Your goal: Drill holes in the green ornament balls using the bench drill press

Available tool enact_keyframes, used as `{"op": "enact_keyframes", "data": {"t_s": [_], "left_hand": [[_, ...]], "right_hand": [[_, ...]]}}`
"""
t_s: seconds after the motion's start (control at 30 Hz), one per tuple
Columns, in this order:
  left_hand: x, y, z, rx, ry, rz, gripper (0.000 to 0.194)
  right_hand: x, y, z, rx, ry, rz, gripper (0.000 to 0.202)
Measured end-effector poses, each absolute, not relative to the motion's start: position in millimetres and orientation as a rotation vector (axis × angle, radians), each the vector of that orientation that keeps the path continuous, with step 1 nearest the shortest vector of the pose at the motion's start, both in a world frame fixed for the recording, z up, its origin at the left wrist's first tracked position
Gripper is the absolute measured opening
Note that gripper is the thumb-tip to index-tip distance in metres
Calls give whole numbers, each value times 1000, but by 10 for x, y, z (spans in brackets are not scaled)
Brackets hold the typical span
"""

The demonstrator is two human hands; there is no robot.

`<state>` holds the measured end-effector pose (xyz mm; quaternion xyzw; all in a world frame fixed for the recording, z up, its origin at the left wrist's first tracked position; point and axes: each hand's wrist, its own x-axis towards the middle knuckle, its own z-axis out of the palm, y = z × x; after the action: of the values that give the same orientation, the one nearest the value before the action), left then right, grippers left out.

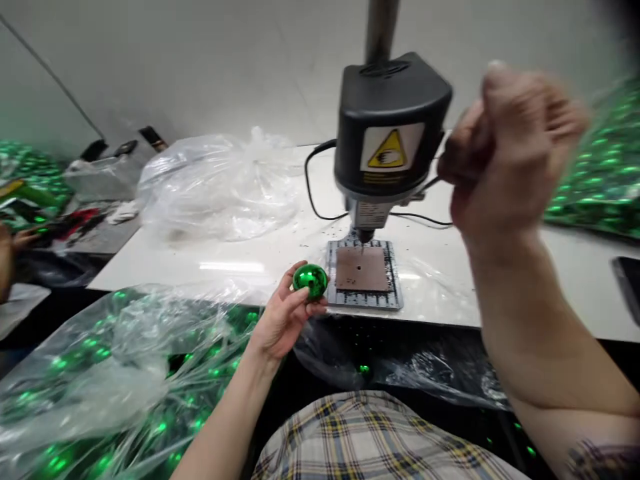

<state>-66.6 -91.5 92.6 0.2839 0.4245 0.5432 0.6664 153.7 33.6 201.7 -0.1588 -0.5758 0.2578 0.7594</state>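
A shiny green ball is held in my left hand, just left of the drill press base. My right hand, blurred, is closed at the right side of the black drill press head, around the end of its lever. Under the drill chuck lies a brown square board with a small dark hole near its middle. Dark specks are scattered on the base around the board. The ball is not touching the board.
Clear plastic bags lie on the white table at the back left. A large bag of green balls fills the lower left; another stands at the right. A dark flat object lies at the right edge. Part of another person shows far left.
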Motion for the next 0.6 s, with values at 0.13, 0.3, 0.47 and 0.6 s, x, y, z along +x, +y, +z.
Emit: {"op": "enact_keyframes", "data": {"t_s": [0.13,0.3,0.47,0.6], "left_hand": [[-332,-399,614,718,1034,1224,51],[-271,-86,278,1037,1310,1234,54],[-257,12,106,1286,1378,1199,58],[-191,38,98,1470,1486,1109,58]], "right_hand": [[1583,364,2058,-353,-1227,612,45],[1555,355,2048,-386,-1250,632,43],[1562,343,2045,-442,-1270,594,45],[1561,329,2047,-512,-1275,583,45]]}}
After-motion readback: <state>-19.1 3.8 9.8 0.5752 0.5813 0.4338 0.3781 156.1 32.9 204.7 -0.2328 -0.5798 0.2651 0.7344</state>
